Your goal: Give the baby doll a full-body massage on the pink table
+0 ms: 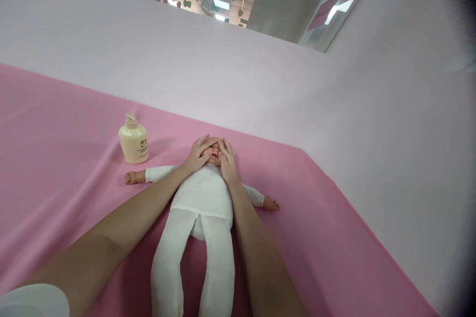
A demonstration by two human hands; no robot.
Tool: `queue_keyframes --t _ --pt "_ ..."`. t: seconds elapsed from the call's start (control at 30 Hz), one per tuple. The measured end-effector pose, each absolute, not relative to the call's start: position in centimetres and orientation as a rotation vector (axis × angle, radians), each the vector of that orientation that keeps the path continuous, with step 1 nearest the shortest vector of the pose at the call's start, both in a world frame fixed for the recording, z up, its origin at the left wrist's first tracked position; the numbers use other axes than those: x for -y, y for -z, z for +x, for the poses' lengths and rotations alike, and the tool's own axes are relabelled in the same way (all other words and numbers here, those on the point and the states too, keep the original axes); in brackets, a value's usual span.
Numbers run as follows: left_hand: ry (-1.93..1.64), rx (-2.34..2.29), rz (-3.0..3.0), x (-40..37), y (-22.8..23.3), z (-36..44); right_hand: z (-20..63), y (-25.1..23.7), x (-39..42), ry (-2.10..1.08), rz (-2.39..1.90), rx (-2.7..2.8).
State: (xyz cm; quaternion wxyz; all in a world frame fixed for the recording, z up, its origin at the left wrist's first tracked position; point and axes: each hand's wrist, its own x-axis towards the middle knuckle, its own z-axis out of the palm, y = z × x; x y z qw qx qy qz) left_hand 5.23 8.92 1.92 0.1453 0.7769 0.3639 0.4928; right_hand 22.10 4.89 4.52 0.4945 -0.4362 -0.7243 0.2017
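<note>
A baby doll [204,189] in a white top and trousers lies on its back, arms spread out to both sides. My left hand [197,155] rests against the left side of the doll's head [213,156], fingers stretched over its forehead and cheek. On the opposite side my right hand [227,158] lies along the head with its fingers extended upward. Both hands are open and touch the head without wrapping round it. Part of the doll's face shows between them. The doll's feet are cut off by the bottom edge of the view.
A cream-coloured pump bottle [133,142] stands upright to the left, near the doll's outstretched hand [134,177]. Pink cloth [297,223] covers the surface beneath. White wall [230,79] rises behind and to the right, with a window [286,0] above.
</note>
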Motion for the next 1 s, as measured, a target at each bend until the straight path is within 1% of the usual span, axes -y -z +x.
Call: queue_keyframes --t 0.13,0.67,0.87,1.0 --pt "-1.431 -1.032 2.234 -9.1 -1.8 5.2 22.1 -4.6 -4.9 -0.526 -1.074 1.755" --pt "-1.462 -1.046 2.098 -9.6 -1.2 5.1 22.1 -3.2 -6.2 -0.894 -1.288 1.444" --pt "-1.466 -1.013 2.081 -9.6 -1.2 5.1 22.3 -3.1 -6.0 -0.945 -1.296 1.449" --pt "-1.459 -1.018 2.052 -9.4 -1.4 5.2 22.8 -2.2 -6.7 -0.922 -1.284 1.47"
